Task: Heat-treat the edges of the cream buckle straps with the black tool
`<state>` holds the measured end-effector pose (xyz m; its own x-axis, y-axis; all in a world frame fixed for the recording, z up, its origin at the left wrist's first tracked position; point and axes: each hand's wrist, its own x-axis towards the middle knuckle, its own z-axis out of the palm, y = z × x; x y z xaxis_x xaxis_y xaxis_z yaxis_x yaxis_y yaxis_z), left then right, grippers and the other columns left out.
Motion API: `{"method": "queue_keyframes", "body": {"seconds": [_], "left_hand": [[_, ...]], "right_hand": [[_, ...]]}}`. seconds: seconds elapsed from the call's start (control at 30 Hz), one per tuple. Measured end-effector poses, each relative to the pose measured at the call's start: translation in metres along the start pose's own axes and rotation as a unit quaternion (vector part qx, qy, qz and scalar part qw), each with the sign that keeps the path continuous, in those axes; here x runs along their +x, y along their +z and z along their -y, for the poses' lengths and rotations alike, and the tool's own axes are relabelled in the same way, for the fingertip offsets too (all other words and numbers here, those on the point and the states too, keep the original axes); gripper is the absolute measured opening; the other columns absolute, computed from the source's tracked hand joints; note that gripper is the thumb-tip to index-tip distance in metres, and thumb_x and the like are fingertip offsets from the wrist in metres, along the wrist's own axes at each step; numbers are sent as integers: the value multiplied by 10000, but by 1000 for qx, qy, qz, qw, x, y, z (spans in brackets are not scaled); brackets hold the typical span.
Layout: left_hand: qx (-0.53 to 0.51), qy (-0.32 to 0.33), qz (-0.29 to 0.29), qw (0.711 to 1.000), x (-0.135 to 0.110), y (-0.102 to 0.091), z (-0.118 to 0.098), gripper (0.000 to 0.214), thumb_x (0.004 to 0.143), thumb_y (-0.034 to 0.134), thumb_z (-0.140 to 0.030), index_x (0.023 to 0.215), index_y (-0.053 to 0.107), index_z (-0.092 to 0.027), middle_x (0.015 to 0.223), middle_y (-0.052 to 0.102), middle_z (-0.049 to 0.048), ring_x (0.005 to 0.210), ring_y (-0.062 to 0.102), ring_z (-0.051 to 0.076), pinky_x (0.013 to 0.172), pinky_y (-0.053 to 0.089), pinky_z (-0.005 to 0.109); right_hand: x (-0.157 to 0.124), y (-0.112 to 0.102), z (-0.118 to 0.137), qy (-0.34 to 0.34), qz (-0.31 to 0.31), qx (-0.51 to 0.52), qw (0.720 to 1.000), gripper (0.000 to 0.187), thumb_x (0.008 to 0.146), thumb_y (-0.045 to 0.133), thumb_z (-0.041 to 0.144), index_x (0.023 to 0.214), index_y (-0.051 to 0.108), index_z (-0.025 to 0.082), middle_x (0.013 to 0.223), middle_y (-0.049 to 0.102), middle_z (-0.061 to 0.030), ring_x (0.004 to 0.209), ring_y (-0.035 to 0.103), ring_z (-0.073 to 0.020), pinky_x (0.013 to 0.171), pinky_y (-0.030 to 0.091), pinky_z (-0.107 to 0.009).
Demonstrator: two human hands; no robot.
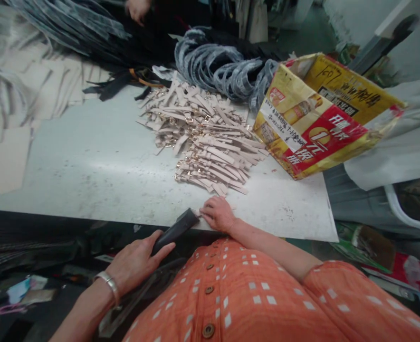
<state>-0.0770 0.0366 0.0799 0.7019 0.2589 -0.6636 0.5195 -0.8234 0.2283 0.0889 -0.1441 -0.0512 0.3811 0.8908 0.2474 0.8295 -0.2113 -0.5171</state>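
Left hand (137,263) grips black strap (176,230); right hand (217,213) touches it.

I see my left hand (135,263) low and near, palm down, fingers curled in a grip, a silver bangle on its wrist. My right hand (217,213) lies farther ahead, fingers bent down, forearm angling back right.

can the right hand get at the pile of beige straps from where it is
Probably yes. The right hand rests at the table edge just short of the pile of beige straps, with only bare tabletop between them. The left hand holds a black strap.
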Motion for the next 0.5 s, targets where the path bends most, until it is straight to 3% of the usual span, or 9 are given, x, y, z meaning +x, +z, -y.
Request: {"method": "queue_keyframes", "body": {"seconds": [0.23, 0.5], "left_hand": [[-21, 15, 4, 1000, 0, 1, 2, 530, 801, 301, -638, 1006, 545, -215, 822, 675, 56, 834, 646, 251, 738, 451, 319], [-16, 24, 2, 1000, -1, 1, 2, 528, 818, 270, -638, 987, 527, -208, 866, 671, 73, 849, 638, 245, 748, 448, 314]], "right_hand": [[-1, -2, -1, -39, 11, -9, 999, 111, 864, 512, 245, 865, 621, 223, 906, 593, -39, 865, 440, -191, 755, 265, -360], [7, -4, 10, 35, 25, 31, 999, 88, 873, 476, 227, 819, 531, 185, 850, 538, -48, 849, 433, -194, 761, 302, -330]]}}
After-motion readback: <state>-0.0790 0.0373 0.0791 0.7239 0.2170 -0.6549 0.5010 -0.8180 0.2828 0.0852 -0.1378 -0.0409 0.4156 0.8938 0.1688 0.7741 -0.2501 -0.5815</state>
